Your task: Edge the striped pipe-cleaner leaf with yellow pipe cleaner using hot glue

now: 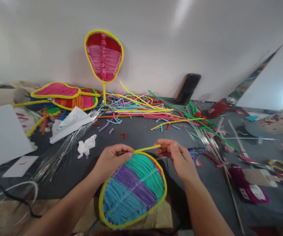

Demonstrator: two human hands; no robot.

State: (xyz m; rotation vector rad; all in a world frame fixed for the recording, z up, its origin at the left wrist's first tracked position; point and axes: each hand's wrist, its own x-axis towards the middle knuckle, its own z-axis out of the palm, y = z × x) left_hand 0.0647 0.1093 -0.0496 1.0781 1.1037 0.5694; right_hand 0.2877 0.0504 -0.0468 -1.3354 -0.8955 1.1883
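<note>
A leaf-shaped panel point(136, 188) of teal, purple and blue pipe cleaners, rimmed in yellow, lies tilted in front of me. My left hand point(115, 160) pinches its upper edge, where a yellow pipe cleaner point(147, 148) joins the rim. The strip's free end sticks out to the right. Curved fingers of my right hand point(177, 159) rest against that end, with the thumb apart from it. Below the panel's lower edge, a wooden board point(162, 218) shows.
Behind lie loose coloured pipe cleaners point(141, 109), a pink panel on a yellow stem point(104, 59) and finished panels point(65, 95). Bare wires point(57, 157) and crumpled tissue point(86, 146) are on the left. A phone point(188, 88) leans at the back; a purple bottle point(248, 185) lies right.
</note>
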